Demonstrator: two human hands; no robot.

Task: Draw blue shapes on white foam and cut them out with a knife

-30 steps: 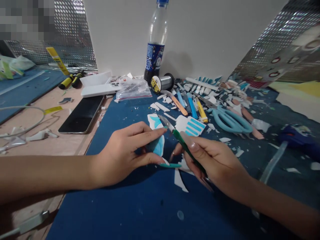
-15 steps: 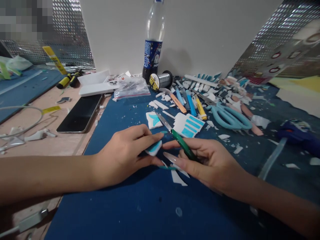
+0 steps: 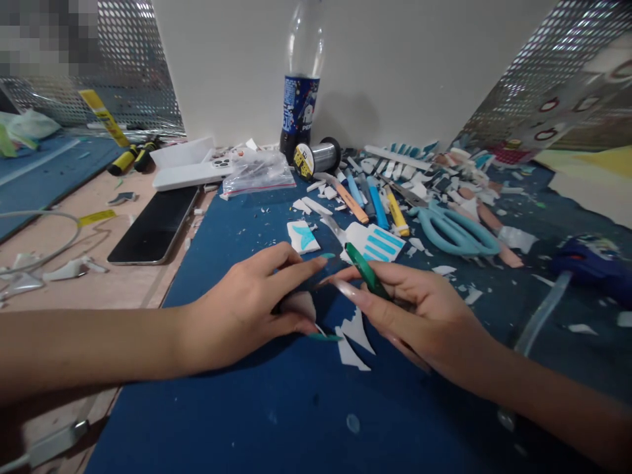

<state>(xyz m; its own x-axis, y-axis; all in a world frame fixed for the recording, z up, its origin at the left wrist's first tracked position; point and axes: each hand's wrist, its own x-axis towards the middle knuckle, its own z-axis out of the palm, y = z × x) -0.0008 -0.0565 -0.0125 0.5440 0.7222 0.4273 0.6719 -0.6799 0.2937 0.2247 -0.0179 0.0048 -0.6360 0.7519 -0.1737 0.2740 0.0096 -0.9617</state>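
Observation:
My left hand (image 3: 257,306) is closed, its thumb and fingers pinching a small white foam piece (image 3: 300,304) whose blue-marked face is turned out of sight. In my right hand (image 3: 419,313) is a green-handled craft knife (image 3: 364,266). Its blade points up and away from the foam piece, apart from it. Two thin white offcuts (image 3: 351,345) lie on the blue mat (image 3: 276,408) between the hands. Just beyond my fingers are a white piece with a blue shape (image 3: 303,237) and a white piece with blue stripes (image 3: 378,245).
Light-blue scissors (image 3: 457,230), several coloured cutters (image 3: 376,204) and heaped white scraps lie behind my right hand. A bottle (image 3: 300,112) and a wire spool (image 3: 318,158) stand at the back. A phone (image 3: 154,227) lies left, a blue glue gun (image 3: 590,266) right.
The foam piece has turned in my left hand, hiding its blue face. My right hand has drawn slightly right with the knife, and a second offcut now shows fully on the mat.

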